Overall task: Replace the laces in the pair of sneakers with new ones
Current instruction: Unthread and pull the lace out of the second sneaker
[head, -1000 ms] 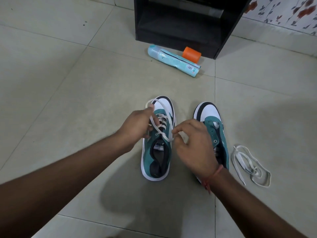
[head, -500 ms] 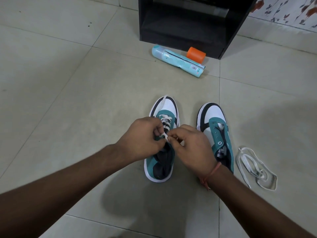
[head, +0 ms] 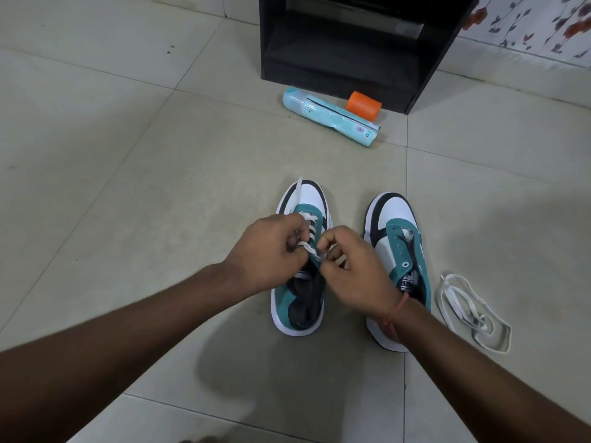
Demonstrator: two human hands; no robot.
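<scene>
Two teal, white and black sneakers stand side by side on the pale tiled floor (head: 128,187), toes pointing to the far side. On the left sneaker (head: 299,302) a flat white lace (head: 308,233) is threaded through the far eyelets, and one loose end of it lies over the white toe cap. The left hand (head: 270,251) and the right hand (head: 355,270) meet above the tongue of this shoe, each with fingers curled in a narrow grip on a strand of the lace; the strands cross between the two hands. A thin red thread band (head: 395,314) circles the right wrist.

The right sneaker (head: 396,238) stands just beside the first, its eyelets bare, its heel partly hidden by the right forearm. Near it on the right, apart from the shoe, a second loose white lace (head: 473,311) lies in a slack coil on the floor.

On the far side stands a black open-fronted cabinet (head: 348,52); its inside is dark and I cannot tell what it holds. In front of it lie a light blue cylindrical tube (head: 329,119) on its side and an orange cylindrical cap (head: 364,103), the two touching or nearly so. A floral-patterned wall (head: 540,24) shows at the far right.
</scene>
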